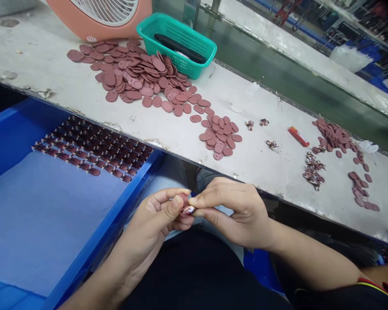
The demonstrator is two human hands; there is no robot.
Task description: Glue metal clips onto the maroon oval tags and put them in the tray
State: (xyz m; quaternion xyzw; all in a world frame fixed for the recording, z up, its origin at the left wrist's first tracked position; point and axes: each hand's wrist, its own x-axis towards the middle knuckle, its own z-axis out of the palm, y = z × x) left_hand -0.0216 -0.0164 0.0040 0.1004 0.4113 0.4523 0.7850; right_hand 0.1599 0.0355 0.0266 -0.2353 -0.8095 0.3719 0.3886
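Note:
Over my lap, my left hand (160, 215) and my right hand (234, 213) meet, both pinching one small reddish-brown oval piece (186, 206) with a patterned part on it. Thumbs and fingertips are pressed round it, so most of it is hidden. A small heap of the same oval pieces (220, 135) lies on the white table (261, 163) just beyond my hands. A much larger heap (139, 77) spreads further back on the left. Rows of finished dark pieces (93, 148) sit lined up in the blue tray (93, 254) at my left.
A teal basket (177, 43) holding a black object stands at the back, beside a pink fan (100, 17). A red lighter (298, 136) lies to the right. More oval pieces (334, 137) and patterned bits (313, 170) are scattered at the right end. A green conveyor belt (294, 82) runs behind.

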